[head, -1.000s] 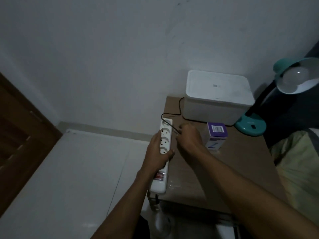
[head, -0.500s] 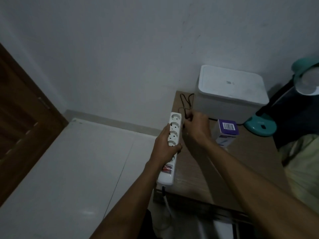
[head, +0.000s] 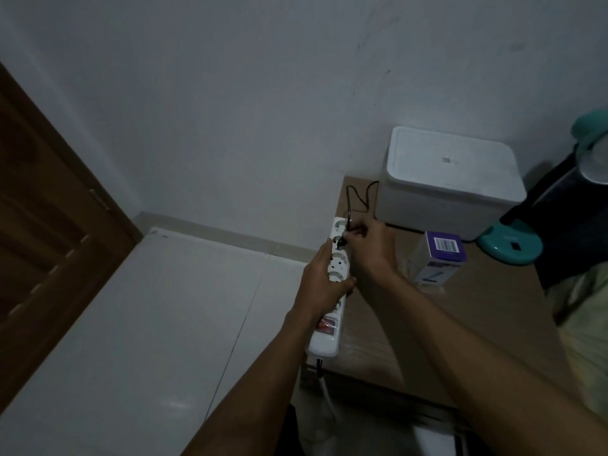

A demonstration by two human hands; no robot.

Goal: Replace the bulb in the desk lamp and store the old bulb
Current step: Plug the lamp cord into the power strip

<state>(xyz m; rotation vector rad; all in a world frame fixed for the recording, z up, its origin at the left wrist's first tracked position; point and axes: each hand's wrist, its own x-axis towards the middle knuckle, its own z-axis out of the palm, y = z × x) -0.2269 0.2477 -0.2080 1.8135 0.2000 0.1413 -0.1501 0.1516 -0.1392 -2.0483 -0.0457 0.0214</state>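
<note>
1. Left hand (head: 324, 284) wraps the white power strip (head: 332, 291) around its middle; fingers (head: 345, 284) curled tight round the far edge, thumb on the near side. Strip lifted at the bench's left edge, long axis running away from the camera.
2. Right hand (head: 370, 246) pinches a black plug (head: 342, 242) at the strip's second socket from the far end; fingers bunched closed on it. Can't tell if the prongs are fully in or partly out.
3. Black cord (head: 353, 199) loops up from the plug and runs toward the white box.
4. Red switch (head: 325, 325) shows near the strip's near end; the strip's own cable (head: 324, 383) drops off below the bench edge.
5. Desk lamp: teal base (head: 508, 248) on the bench at right, dark neck rising, teal shade (head: 589, 126) cut by the frame's right edge. Bulb (head: 595, 166) sits in the shade, pale, unlit.
6. Bulb carton (head: 439, 258), purple top with barcode, white sides, stands on the bench between the right hand and the lamp base, apart from both.
7. White lidded box (head: 447, 182) at the bench's back, against the wall, lid on.
8. Bench (head: 477, 324) brown, glossy; right forearm crosses over it.
9. Brown wooden door (head: 49, 241) at left, pale floor (head: 148, 324) below, fabric (head: 582, 307) at the right edge.
10. Scene dim, details on the carton unreadable.
</note>
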